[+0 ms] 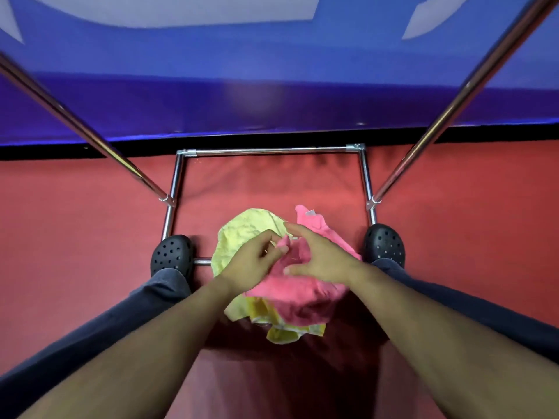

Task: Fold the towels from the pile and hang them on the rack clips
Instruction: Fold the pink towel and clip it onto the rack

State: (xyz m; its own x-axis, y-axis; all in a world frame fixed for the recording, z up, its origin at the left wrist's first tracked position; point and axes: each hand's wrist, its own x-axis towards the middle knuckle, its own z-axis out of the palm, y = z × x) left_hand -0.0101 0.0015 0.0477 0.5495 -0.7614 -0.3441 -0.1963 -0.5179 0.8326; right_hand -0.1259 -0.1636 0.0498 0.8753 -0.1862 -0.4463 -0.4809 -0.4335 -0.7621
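A crumpled pile of towels lies on the red floor (90, 237), inside the rectangle of the chrome rack base (272, 151) and between the person's two black clogs. The pink towel (298, 300) sits on top toward the right, the yellow towel (242, 228) beneath it, spilling out to the left and toward the near side.

Both hands are down on the pile. The left hand (252, 263) has its fingers (279, 247) curled in and pressed together with the thumb — pinching a small peak of pink cloth at the seam where pink meets yellow. The right hand (320, 257) lies just beside it, nearly touching, its fingers spread loosely and resting palm-down on the pink towel — it grips nothing that can be made out. Motion blur softens the fingertips. Two slanted chrome poles (453, 104) rise from the base at either side.
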